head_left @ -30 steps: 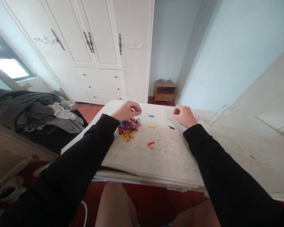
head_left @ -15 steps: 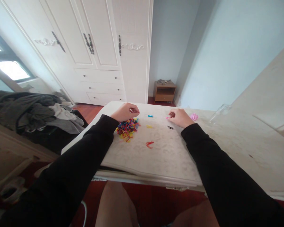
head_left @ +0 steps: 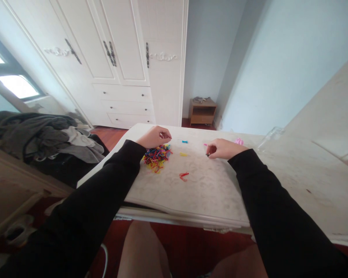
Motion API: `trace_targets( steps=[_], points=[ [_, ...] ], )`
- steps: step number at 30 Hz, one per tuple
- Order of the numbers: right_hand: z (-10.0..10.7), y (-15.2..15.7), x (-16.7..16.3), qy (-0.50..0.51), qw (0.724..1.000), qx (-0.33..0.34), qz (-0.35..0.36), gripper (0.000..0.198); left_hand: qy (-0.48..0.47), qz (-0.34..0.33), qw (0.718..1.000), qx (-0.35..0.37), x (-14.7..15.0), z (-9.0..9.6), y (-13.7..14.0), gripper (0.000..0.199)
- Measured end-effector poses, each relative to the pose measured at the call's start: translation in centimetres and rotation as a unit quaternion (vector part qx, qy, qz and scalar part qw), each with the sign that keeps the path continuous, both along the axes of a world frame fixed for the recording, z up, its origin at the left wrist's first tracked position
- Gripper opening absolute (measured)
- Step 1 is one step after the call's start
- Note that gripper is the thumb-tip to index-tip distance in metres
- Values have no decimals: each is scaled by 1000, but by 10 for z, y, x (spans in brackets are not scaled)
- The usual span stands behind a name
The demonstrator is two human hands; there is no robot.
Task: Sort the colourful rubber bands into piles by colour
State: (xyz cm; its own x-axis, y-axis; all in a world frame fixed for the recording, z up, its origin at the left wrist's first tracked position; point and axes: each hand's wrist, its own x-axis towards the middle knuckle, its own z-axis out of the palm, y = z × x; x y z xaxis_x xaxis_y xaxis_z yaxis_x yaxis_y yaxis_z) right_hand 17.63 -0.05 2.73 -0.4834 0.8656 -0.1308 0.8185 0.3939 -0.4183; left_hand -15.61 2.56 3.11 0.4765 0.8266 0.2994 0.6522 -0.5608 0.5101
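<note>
A heap of small multicoloured rubber bands lies on the left of the white tabletop. Just above its far edge rests my left hand, fingers curled together; whatever is in them is hidden. On the right, my right hand pinches down at the tabletop around black rubber bands, mostly covered by the fingertips. Beyond those fingers a pink band peeks out. Between the hands sit blue bands, yellow bands and, closer to me, red bands, in separate small groups.
A pink bundle and a clear glass or plastic container are on the table behind my right wrist. A white wardrobe and a small wooden nightstand stand beyond. Dark clothes are piled at left.
My right hand has come nearer to me, from the pink band to the black bands, which its fingertips now cover. The left hand has stayed in place.
</note>
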Motion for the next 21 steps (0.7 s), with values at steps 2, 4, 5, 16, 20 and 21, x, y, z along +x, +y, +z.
trace_targets(
  steps=[2, 4, 5, 16, 20, 21],
  points=[
    [0, 0, 0, 1, 1000, -7, 7, 13, 2, -4, 1000, 6, -1, 0, 0, 14],
    [0, -1, -1, 4, 1000, -14, 16, 13, 8, -15, 1000, 6, -4, -2, 3, 14],
    [1, -1, -1, 4, 1000, -15, 18, 13, 11, -22, 1000, 0, -5, -5, 6, 14],
    [4, -6, -6, 22, 998, 58, 7, 7, 52, -106, 993, -29, -9, -17, 17, 17],
    [4, -6, -8, 20, 997, 71, 6, 11, 64, -149, 986, -42, -7, -16, 14, 16],
    [4, -6, -8, 19, 997, 72, 7, 12, 66, -151, 985, -43, -7, -17, 13, 16]
  ],
)
